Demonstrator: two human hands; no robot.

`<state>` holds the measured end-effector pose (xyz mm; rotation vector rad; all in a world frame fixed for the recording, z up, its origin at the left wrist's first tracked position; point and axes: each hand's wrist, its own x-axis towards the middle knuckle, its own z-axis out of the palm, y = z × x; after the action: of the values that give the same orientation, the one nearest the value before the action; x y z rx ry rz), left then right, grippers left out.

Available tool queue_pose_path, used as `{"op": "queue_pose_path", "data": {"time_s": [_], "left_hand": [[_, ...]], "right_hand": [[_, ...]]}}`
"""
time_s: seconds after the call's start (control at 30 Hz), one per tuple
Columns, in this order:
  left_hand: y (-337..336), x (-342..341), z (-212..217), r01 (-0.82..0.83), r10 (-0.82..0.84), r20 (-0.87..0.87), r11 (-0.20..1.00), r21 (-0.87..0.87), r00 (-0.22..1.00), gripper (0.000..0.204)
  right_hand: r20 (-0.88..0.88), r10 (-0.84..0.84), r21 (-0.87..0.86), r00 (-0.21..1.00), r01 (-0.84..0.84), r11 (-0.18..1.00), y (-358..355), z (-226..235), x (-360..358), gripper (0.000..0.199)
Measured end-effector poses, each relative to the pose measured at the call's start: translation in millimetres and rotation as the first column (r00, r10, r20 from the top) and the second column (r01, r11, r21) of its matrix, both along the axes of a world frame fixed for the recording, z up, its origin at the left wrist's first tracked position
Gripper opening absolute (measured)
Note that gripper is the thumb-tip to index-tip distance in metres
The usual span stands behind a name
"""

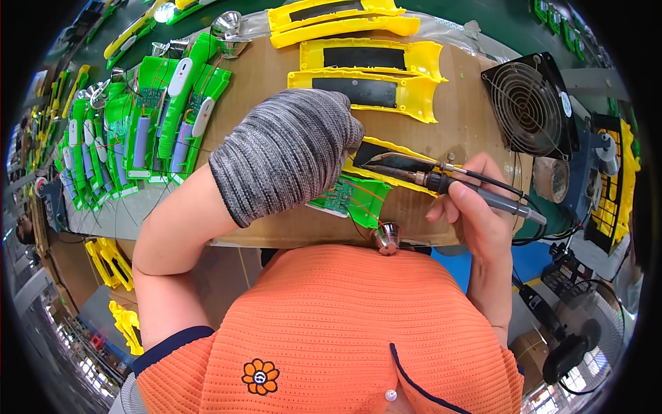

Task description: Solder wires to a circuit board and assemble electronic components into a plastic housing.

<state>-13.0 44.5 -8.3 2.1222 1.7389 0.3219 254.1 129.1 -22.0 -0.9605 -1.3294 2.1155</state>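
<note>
My left hand (pixel 293 148), in a grey and black striped knit glove, is curled closed over the near edge of the workpieces. What its fingers grip is hidden beneath the glove. My right hand (pixel 476 203) holds a soldering iron (pixel 438 181) by its grey handle, a thin metal feed tube fixed above it. The iron's tip points left, over a yellow shell half (pixel 393 160) with a black inner panel. Just below lies a green shell half (pixel 369 200) with a circuit board and red wires. A silver reflector cup (pixel 387 238) rests at the table's near edge.
Several green shells with boards and blue cells (pixel 148 127) crowd the left side. More yellow shell halves (pixel 365 93) lie at the back of the cardboard-covered table (pixel 265 224). A black fan (pixel 531 103) with a wire guard stands at the right.
</note>
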Motion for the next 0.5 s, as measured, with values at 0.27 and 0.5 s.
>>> {"op": "queue_pose_path", "data": {"time_s": [0.27, 0.5], "left_hand": [[-0.4, 4.1, 6.4, -0.023, 0.019, -0.049, 0.997, -0.078, 0.999, 0.013], [0.7, 5.3, 4.4, -0.045, 0.043, -0.032, 0.997, -0.057, 0.999, 0.011]], "right_hand": [[0.057, 0.019, 0.032, 0.998, -0.021, 0.999, -5.5, 1.8, -4.5, 0.017], [0.091, 0.015, 0.037, 0.996, -0.018, 0.999, -5.5, 1.7, -5.2, 0.016]]}}
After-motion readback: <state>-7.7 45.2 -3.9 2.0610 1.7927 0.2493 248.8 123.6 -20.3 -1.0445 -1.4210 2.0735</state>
